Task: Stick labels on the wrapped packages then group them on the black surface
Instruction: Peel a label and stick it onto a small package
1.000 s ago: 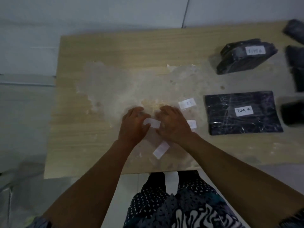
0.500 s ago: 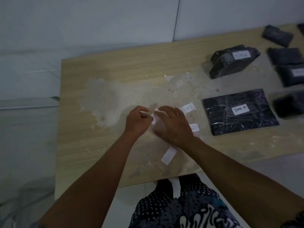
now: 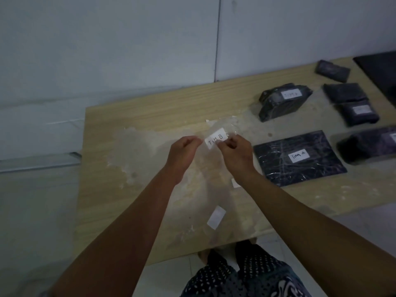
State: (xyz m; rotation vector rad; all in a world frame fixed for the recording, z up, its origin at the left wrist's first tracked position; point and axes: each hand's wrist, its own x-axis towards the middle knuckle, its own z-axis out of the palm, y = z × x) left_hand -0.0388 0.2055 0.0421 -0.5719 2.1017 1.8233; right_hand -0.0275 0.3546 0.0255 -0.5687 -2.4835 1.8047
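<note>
A white paper label marked "TIM B" is held up above the wooden counter, pinched between both hands. The left hand grips its left edge with curled fingers, and the right hand has its fingers closed on the right edge. A clear strip of tape seems to lie over the label, though it is hard to make out.

Two more white labels lie on the counter: one near the front edge between the forearms, another half hidden by the right wrist.

To the right I count six black wrapped packages. A flat one just beside the right hand carries a label reading "TIM A". A bulky one behind it is labelled too, the writing blurred. Farther right sit a small one, one with no label showing, a labelled one, and one cut by the frame edge.

A black surface shows at the far right corner.
</note>
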